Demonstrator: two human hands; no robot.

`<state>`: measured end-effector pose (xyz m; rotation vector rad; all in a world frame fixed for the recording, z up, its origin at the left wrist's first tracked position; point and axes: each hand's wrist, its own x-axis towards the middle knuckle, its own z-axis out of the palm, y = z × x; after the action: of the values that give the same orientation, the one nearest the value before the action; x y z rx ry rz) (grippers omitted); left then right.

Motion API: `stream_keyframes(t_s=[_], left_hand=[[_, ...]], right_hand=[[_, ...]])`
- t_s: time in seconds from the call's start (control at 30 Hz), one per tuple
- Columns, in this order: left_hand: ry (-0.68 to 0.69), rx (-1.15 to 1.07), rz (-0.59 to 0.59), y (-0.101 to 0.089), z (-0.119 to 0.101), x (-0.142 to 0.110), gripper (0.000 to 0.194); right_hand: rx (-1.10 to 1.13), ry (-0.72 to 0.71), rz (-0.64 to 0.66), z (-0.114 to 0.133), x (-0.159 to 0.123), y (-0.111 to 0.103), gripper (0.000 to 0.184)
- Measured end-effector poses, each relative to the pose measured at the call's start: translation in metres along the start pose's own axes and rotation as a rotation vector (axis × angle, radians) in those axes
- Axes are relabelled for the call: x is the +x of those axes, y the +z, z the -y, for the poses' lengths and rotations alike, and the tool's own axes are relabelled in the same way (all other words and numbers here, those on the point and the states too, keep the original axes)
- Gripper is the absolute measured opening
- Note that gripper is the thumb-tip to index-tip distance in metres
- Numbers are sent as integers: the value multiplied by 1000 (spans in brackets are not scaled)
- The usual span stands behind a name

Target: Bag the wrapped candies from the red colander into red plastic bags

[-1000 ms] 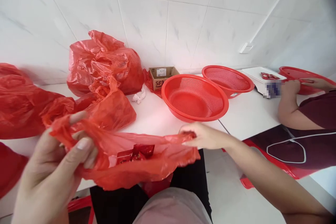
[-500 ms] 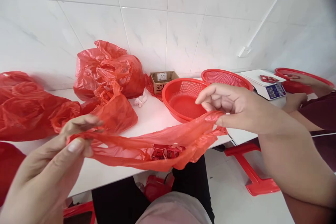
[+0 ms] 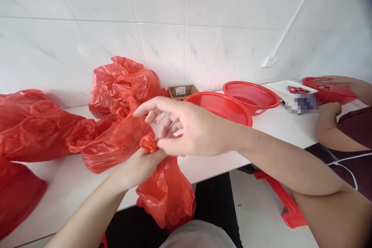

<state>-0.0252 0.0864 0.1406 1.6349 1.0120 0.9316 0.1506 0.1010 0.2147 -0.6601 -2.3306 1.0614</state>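
Note:
A small red plastic bag [image 3: 167, 193] hangs over my lap at the table's front edge, its mouth bunched together. My left hand [image 3: 143, 162] is closed around the bunched neck from below. My right hand [image 3: 186, 130] sits just above it, thumb and fingers pinching the top of the neck while the forefinger sticks out to the left. What the bag holds is hidden by the plastic.
Several stuffed red bags [image 3: 122, 85] lie on the white table [image 3: 279, 130] at left. A small cardboard box [image 3: 183, 91] and two red colander baskets [image 3: 223, 104] stand at the back. At right another person's arm [image 3: 328, 122] rests by a scale [image 3: 299, 99] and a red basin [image 3: 331, 91].
The bag was held wide open between my two hands. My hands have come together and gathered its mouth into a bunched neck, so the bag now hangs down.

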Motion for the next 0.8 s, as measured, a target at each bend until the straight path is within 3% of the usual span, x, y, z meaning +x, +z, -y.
stream_keyframes(t_s=[0.07,0.17,0.3,0.37,0.47,0.57,0.63,0.73,0.8], left_hand=[[-96,-27,48,-9,6,3,43],[-202,-58,41,-17,13,8,50],[-116,-158,-12,-19,15,18,37],[-69,-164,-3,-22,13,19,35],[-39,-26,67,-28,5,15,32],[37,147,179,-31,-1,11,23],[89,254,194,-31,-2,11,16],[131,410,142,-29,5,14,18],[183,533,23,-27,12,15,19]], right_hand=[[-18,10,-96,-18,-2,0,48],[-46,54,-101,-40,-5,2,41],[28,0,-204,-40,-11,2,33],[138,-37,-174,-34,-16,2,30],[274,-82,-80,-32,-22,4,25],[206,-107,-317,-48,-19,13,17],[161,-43,-386,-64,-15,21,20],[173,114,-269,-85,-9,31,30],[201,139,-263,-93,-7,35,32]])
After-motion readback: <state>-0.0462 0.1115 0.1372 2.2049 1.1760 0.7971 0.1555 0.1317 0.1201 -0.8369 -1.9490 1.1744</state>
